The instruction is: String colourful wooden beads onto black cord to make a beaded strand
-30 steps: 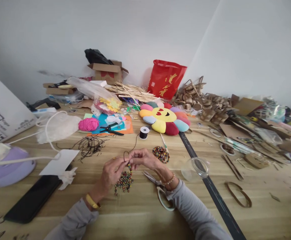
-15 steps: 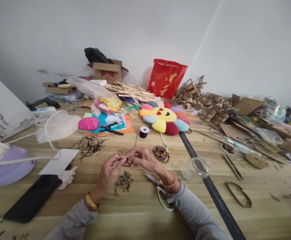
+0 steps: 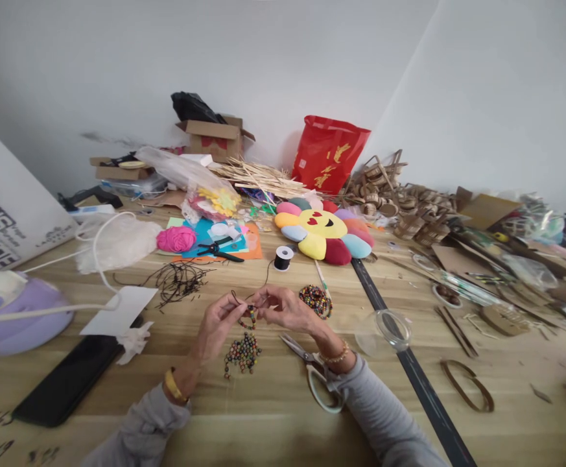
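Here, fingers (image 3: 229, 310) pinch beaded cord (image 3: 248, 327); a carton (image 3: 214, 131) seemingly holds plastic (image 3: 194, 107).

The wooden tabletop (image 3: 244, 421) showed a pale, streaked grain. Near its front centre lay a pile of loose multicoloured beads (image 3: 244, 352), with scissors (image 3: 310, 360) to the right and a coiled strand of beads (image 3: 316, 301) farther back. A spool of black cord (image 3: 283, 259) stood upright behind the pile. To the left lay tangled black cords (image 3: 180, 280) and a flat black object (image 3: 69, 383); to the right, a long dark strip (image 3: 423, 383) and a bent brown band (image 3: 487, 402).
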`<state>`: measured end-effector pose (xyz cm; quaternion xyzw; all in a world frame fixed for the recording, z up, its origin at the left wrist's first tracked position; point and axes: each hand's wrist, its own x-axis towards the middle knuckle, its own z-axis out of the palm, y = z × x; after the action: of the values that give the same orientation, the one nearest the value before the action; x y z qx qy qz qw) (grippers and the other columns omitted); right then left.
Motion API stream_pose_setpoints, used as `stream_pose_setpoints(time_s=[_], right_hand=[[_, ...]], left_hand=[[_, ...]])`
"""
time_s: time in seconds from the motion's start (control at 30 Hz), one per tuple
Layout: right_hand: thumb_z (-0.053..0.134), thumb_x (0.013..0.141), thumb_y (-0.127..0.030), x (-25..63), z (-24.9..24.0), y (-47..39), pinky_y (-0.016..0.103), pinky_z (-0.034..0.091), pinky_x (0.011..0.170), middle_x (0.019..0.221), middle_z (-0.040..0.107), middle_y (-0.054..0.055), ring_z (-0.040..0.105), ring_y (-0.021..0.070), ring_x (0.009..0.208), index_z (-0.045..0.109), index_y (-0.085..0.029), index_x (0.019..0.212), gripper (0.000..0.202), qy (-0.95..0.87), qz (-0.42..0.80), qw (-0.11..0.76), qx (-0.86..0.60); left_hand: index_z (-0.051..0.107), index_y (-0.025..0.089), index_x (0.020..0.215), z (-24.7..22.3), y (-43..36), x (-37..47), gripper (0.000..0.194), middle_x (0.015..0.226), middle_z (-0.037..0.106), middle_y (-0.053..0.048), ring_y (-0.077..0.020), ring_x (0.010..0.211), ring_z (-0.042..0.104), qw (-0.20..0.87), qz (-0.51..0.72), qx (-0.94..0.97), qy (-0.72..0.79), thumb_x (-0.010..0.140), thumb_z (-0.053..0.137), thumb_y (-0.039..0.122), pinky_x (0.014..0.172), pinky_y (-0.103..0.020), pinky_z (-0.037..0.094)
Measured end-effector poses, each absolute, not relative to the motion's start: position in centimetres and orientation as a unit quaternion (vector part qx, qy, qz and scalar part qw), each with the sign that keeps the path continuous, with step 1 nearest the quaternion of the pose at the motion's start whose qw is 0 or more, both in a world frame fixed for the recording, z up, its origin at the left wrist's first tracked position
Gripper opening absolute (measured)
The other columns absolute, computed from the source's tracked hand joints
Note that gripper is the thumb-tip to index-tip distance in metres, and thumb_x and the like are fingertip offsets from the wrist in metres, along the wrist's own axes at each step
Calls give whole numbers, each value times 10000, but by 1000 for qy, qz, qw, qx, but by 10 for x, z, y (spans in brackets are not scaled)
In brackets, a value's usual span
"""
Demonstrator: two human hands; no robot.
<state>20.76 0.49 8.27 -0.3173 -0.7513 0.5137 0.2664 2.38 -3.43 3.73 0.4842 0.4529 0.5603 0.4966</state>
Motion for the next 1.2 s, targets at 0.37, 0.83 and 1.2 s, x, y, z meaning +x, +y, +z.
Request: stream_pose_setpoints(time_s=[0.37,0.83,1.2], right_hand=[[580,838,-149,199,90,-8,201,396,570,642,586,-17,491,88,575,663,-146,853,84,-778,405,281,-390],[416,939,-146,200,88,-20,269,344,578,794,560,29,476,141,628,506,-198,858,132,-912,143,171,-345],[483,896,-119,191,97,-25,244,262,543,628,539,-19,416,90,519,542,-165,767,149,-892,172,175,-379]], left_hand=[[625,168,708,45,-37,28,202,658,669,-20,-172,626,621,460,557,506,472,713,713,349,582,-260,483],[567,190,632,49,-41,29,198,756,594,-30,-197,794,565,307,569,590,484,801,612,283,765,-284,433],[576,163,647,47,-46,36,220,756,621,-29,-161,730,563,483,610,476,410,783,667,309,699,-266,447]])
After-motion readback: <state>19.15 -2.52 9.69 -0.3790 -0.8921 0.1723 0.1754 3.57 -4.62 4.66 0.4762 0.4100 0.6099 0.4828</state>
